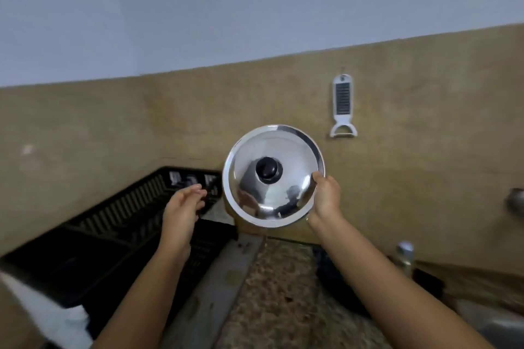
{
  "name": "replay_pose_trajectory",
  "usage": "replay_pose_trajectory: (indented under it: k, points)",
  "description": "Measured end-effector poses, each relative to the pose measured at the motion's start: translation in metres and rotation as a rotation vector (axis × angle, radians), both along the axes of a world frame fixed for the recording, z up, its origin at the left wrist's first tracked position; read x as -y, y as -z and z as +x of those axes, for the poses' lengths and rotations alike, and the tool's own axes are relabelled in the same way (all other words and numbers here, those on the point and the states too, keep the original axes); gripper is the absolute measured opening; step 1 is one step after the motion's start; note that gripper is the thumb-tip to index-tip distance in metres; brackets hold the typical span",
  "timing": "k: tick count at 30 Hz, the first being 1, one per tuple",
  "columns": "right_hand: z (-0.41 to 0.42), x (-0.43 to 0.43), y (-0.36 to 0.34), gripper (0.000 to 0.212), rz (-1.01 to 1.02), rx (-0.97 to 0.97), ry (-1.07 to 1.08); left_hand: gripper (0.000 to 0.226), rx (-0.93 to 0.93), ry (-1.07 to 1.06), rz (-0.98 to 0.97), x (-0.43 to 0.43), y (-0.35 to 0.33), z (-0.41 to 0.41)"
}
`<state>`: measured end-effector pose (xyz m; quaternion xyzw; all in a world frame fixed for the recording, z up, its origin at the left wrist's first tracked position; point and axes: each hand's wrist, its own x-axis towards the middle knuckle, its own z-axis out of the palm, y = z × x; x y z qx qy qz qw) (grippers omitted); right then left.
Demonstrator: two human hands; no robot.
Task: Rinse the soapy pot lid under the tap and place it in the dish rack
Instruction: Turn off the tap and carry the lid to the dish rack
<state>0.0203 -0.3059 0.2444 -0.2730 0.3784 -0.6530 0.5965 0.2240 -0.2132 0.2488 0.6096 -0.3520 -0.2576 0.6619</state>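
Observation:
A shiny steel pot lid (286,147) with a black knob is held up on edge in front of the tan backsplash, its top facing me. My right hand (326,197) grips its lower right rim. A thin drip of water falls from its bottom edge. My left hand (183,207) hovers just left of the lid, fingers apart, holding nothing. Below and to the left stands the black plastic dish rack (107,224), with a few small items at its far end.
A white peeler-grater (343,106) hangs on the wall above right of the lid. A speckled stone counter (278,297) runs below. At the far right are a metal tap (516,201), a small bottle (405,256) and the sink edge.

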Motion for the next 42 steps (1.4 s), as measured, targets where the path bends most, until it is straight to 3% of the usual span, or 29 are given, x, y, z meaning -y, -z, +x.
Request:
replay_pose_trajectory:
  k: [6,15,22,31,37,40,42]
  points:
    - [0.128,0.048,-0.027,0.021,-0.123,-0.13,-0.046,0.018,0.072,-0.134,-0.029,0.006,-0.007,0.111]
    - [0.274,0.12,-0.021,0.023,-0.301,-0.244,-0.039,0.015,0.093,-0.125,0.158,0.037,0.007,0.209]
    - [0.318,0.166,0.005,0.022,-0.344,-0.406,-0.078,0.014,0.066,-0.118,0.167,0.04,0.027,0.225]
    - [0.329,0.201,0.034,0.029,-0.216,-0.467,-0.201,0.014,0.074,-0.084,0.174,0.046,0.028,0.225]
    - [0.317,0.205,0.027,0.025,-0.142,-0.521,-0.353,0.015,0.082,-0.067,0.189,0.048,0.032,0.225]
    - [0.309,0.203,0.02,0.01,-0.14,-0.561,-0.442,0.014,0.096,-0.078,0.165,0.046,0.027,0.221]
    - [0.3,0.206,0.019,0.026,-0.114,-0.608,-0.473,0.012,0.114,-0.1,0.147,0.046,0.022,0.219]
